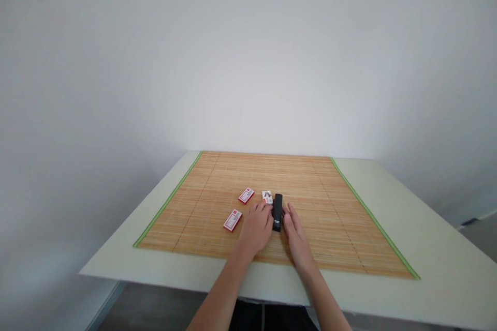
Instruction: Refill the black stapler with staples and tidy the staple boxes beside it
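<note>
A black stapler (277,212) lies lengthwise on the bamboo mat between my hands. My left hand (257,225) rests at its left side, palm down, its fingertips by the stapler and a small white box with dark print (267,197). Its thumb is hard to make out. On the stapler's right is my right hand (296,238), fingers stretched forward and apart, the fingertips close to the stapler's side. Whether they touch it I cannot tell. Left of my left hand lie two small red-and-white boxes, one nearer (233,220) and one farther back (246,195).
The bamboo mat (310,181) with green edging covers the middle of a white table (411,227). The table's back edge meets a plain pale wall (248,62). Its front edge runs just before my body.
</note>
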{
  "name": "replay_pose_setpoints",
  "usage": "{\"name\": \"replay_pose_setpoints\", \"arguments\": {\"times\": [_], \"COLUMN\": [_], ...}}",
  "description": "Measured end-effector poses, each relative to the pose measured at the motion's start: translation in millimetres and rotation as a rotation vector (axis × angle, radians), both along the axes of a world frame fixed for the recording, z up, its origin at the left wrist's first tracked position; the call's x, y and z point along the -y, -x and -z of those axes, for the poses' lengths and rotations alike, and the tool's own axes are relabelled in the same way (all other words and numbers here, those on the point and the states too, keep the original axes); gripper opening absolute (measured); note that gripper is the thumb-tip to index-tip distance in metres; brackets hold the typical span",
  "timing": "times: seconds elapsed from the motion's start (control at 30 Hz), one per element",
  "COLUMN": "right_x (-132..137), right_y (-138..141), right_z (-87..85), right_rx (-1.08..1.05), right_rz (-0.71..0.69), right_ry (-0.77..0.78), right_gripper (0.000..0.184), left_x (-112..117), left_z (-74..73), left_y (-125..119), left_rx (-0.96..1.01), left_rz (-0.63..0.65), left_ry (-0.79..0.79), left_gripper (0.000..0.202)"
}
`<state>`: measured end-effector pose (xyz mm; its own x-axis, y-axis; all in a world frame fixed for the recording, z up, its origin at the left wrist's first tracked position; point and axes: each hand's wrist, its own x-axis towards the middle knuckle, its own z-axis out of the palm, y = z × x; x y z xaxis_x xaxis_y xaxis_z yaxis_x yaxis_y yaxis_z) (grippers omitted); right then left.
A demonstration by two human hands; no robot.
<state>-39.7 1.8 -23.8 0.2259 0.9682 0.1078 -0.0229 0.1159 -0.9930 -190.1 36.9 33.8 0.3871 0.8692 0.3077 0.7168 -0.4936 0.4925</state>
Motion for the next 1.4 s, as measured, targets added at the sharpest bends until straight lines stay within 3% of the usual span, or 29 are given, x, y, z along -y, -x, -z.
{"name": "replay_pose_setpoints", "arguments": {"times": [0.13,0.3,0.4,0.5,0.63,0.87,0.97,1.1,1.2,1.3,1.4], "right_x": [-2.4,-7.9,-9.7,-11.6,-19.5,-42.8,-50.8,-60.9,-63.1,-54.6,-37.1], "right_y": [4.1,13.3,14.5,7.9,-3.6,-1.8,10.6,34.4,35.1,8.1,-33.5], "right_z": [1.0,7.7,3.2,-10.2,-31.9,-48.5,-52.6,-68.9,-88.7,-100.1,-89.6], "right_rx": [-0.054,-0.016,0.166,0.441,0.65,0.777,0.836,0.98,1.038,0.942,0.739], "right_rz": [-0.026,0.031,0.079,0.08,-0.066,-0.319,-0.377,-0.307,-0.208,-0.13,-0.049], "right_ry": [0.004,-0.044,-0.075,-0.089,-0.131,-0.106,-0.132,-0.257,-0.311,-0.272,-0.122], "right_gripper": [0.076,0.081,0.076,0.057,0.048,0.052,0.04,0.022,0.02,0.023,0.033], "left_x": [-15.2,10.8,32.0,50.9,65.4,55.0,53.9,56.1,56.1,55.5,56.1], "left_z": [4.4,17.7,22.2,22.5,20.8,26.9,30.5,29.4,27.5,27.4,27.4], "left_y": [-7.0,8.2,21.0,34.4,45.6,39.8,35.7,34.6,35.7,36.4,36.6], "left_rx": [0.014,0.021,-0.021,-0.02,0.023,-0.046,-0.079,-0.07,-0.039,-0.013,-0.02], "left_rz": [-0.07,-0.131,-0.153,-0.106,-0.038,-0.274,-0.319,-0.327,-0.309,-0.312,-0.322], "left_ry": [-0.018,-0.012,0.006,0.02,0.004,-0.092,-0.12,-0.094,-0.045,-0.018,-0.027], "left_gripper": [0.035,0.039,0.042,0.052,0.051,0.043,0.043,0.043,0.049,0.052,0.052]}}
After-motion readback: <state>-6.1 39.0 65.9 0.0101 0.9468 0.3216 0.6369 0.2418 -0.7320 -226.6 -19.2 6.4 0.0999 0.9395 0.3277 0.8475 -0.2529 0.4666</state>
